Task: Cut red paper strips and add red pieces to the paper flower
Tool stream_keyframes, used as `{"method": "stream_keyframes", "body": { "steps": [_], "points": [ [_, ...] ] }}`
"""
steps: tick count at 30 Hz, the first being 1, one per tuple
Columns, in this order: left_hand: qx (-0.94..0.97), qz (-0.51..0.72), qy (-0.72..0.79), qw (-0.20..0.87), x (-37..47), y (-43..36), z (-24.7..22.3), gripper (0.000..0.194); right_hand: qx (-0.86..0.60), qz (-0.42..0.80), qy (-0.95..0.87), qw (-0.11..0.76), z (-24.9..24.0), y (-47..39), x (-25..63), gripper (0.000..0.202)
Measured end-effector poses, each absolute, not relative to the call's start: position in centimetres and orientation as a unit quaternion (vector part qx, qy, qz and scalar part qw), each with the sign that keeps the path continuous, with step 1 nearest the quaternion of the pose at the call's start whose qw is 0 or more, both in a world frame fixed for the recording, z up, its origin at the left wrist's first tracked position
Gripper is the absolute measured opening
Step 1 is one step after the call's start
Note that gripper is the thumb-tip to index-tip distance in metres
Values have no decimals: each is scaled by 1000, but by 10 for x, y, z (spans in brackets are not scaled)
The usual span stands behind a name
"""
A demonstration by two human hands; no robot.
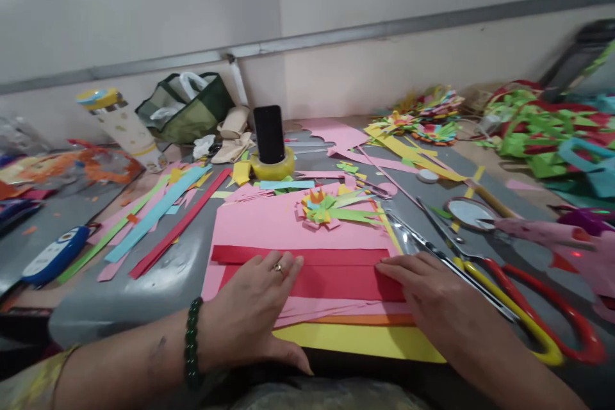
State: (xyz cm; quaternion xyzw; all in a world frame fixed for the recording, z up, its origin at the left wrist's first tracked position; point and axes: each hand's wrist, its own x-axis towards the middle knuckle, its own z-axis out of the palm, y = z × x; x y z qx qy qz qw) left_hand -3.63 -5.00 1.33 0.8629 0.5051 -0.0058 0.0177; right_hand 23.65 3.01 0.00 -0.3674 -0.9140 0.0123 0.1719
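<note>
Fingers (pixel 291 269) of both hands (pixel 247 307) touch folded red paper (pixel 343 282).

Grey table (pixel 110 298) bearing stacked paper (pixel 254 227), coloured strips (pixel 156 214), scissors (pixel 494 272), green bag (pixel 206 109)

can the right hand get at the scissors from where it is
Probably yes: the scissors lie just beside the right hand, handles uncovered, though that hand is on the red paper.

Your left hand (pixel 254 298) hides part of the red paper (pixel 341 280), and your view's right edge cuts off the glue gun (pixel 574 253)
</note>
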Motion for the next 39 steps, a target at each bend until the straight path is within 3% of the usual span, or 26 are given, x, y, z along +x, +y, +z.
{"method": "stream_keyframes", "body": {
  "steps": [5,12,18,22,27,32,39],
  "points": [
    [795,5,606,-2,-69,-82,-1,119,-346,-12,-918,194,-3,35,238,38],
    [768,75,636,-6,-97,-107,-20,100,-346,-5,-920,183,-3,39,241,40],
    [750,112,651,-21,-98,-107,-22,93,-406,-58,-910,59,15,24,203,24],
    [751,110,651,-24,-98,-105,-20,89,-305,-50,-950,39,24,7,137,38],
    [750,112,650,-45,-99,-107,-27,87,-231,-24,-972,26,18,-1,94,33],
    [755,113,642,-69,-102,-109,-39,87,-292,-2,-956,20,15,3,135,32],
    [746,96,654,-84,-103,-110,-38,86,-406,-19,-910,83,4,7,209,40]
  ]
}}
